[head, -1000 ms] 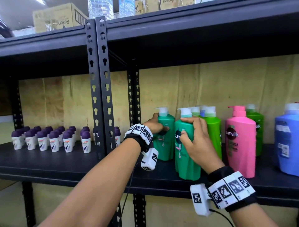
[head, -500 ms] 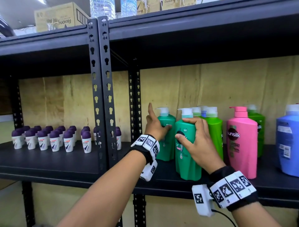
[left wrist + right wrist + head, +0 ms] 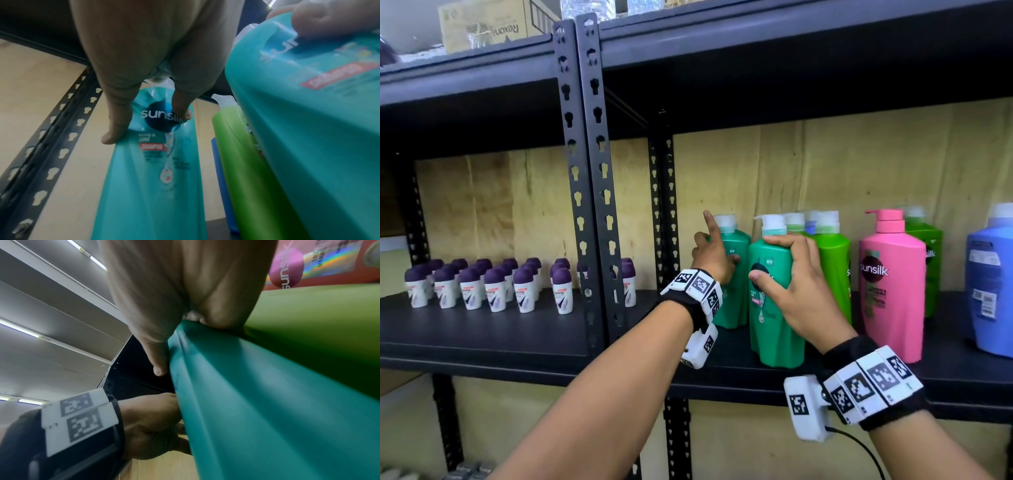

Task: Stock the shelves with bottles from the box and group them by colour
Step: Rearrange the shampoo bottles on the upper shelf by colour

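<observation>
Two teal Sunsilk pump bottles stand on the black shelf (image 3: 517, 339). My right hand (image 3: 774, 260) grips the front teal bottle (image 3: 774, 335), fingers curled over its shoulder and thumb on the label. In the right wrist view the front teal bottle (image 3: 267, 418) fills the frame under my thumb. My left hand (image 3: 717, 253) touches the rear teal bottle (image 3: 732, 301) with its thumb, index finger pointing up. The left wrist view shows two fingertips (image 3: 115, 128) resting on the front face of the rear teal bottle (image 3: 152, 178), with the front teal bottle (image 3: 308, 146) close on the right.
Light green bottles (image 3: 832, 270) stand right behind the teal ones, then a pink bottle (image 3: 890, 291) and a blue one (image 3: 989, 291). Several purple-capped roll-ons (image 3: 493, 291) fill the left bay. A perforated black post (image 3: 589, 171) divides the bays. A cardboard box (image 3: 486, 27) sits on top.
My left hand has loosened from around the rear teal bottle, risen a little and lifted its index finger. My right hand keeps hold of the front bottle, thumb shifted slightly.
</observation>
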